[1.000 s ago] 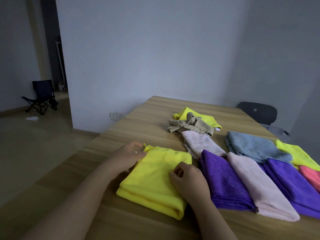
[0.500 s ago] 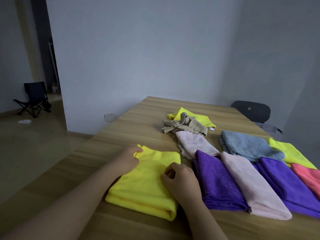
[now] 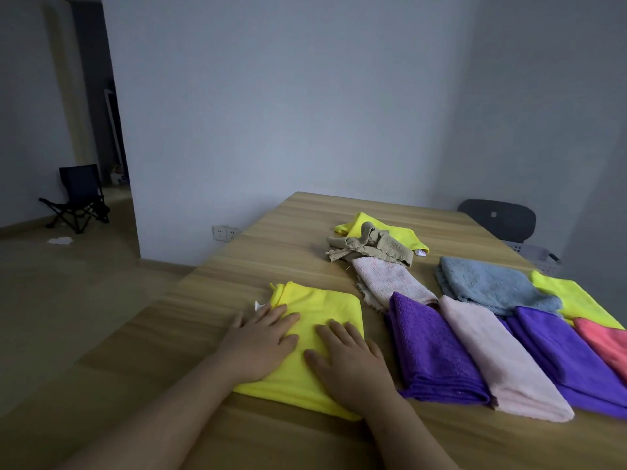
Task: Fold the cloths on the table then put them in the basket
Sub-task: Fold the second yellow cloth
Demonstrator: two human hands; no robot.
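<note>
The long pale-wood tabletop (image 3: 271, 239) carries everything. At its near edge lies the bright yellow microfibre cloth (image 3: 325, 307), folded into a thick rectangle. Both hands are laid flat on it: the left hand (image 3: 261, 344) on its left half, the right hand (image 3: 349, 364) on its near right corner. The fingers are straight and spread, pressing down and gripping nothing.

The cloth looks light, soft and limp, so its layers would likely slide apart if lifted by one corner. A better hold is probably to pinch the whole stack along the two short sides, or scoop under the folded near edge.

Just to the right lie a folded purple terry towel (image 3: 431, 347) and a pale pink folded towel (image 3: 492, 357) — neither blocks a straight lift. Beyond them sit a loosely folded blue-grey cloth (image 3: 492, 286) and a crumpled tan rag (image 3: 373, 245), still unfolded. What seems to be the pale plastic basket (image 3: 536, 254) is past the far right edge — the carry must clear the laid-out cloths.
</note>
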